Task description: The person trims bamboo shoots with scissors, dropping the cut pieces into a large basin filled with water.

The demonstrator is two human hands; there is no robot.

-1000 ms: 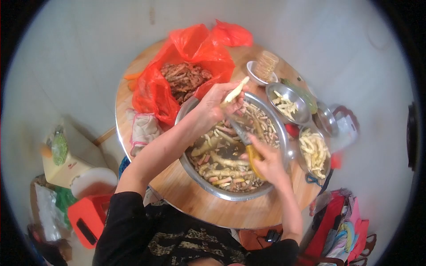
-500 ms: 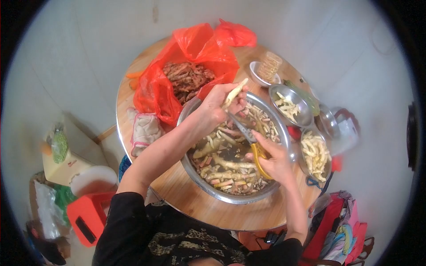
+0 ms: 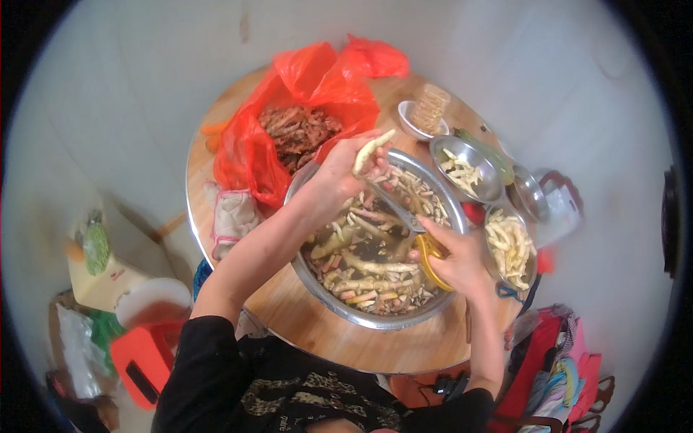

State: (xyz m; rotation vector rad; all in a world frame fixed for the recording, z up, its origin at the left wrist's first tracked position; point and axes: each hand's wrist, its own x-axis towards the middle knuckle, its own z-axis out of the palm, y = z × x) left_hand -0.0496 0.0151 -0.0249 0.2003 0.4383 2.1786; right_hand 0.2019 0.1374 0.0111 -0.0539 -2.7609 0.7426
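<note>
My left hand grips a pale, slender, knobbly root, ginger-like in look, above the far side of a large steel basin. Yellow-handled scissors are in my right hand, over the basin's right side, with their blades pointing up and left toward the root. Whether the blade tips touch it I cannot tell. Dark water in the basin holds long pale roots and many small pinkish and white cut bits. Just beyond my left forearm, a red plastic bag lies open around brown, unpeeled-looking roots.
To the right stand a steel bowl with a few pale roots and another dish heaped with pale roots. A white bowl with a noodle-like block sits farther back. Gloves lie left; a red stool stands below.
The scissors and my right hand have shifted slightly right. In my left hand the root has turned a little and shows more of its length. The whole view has moved slightly.
</note>
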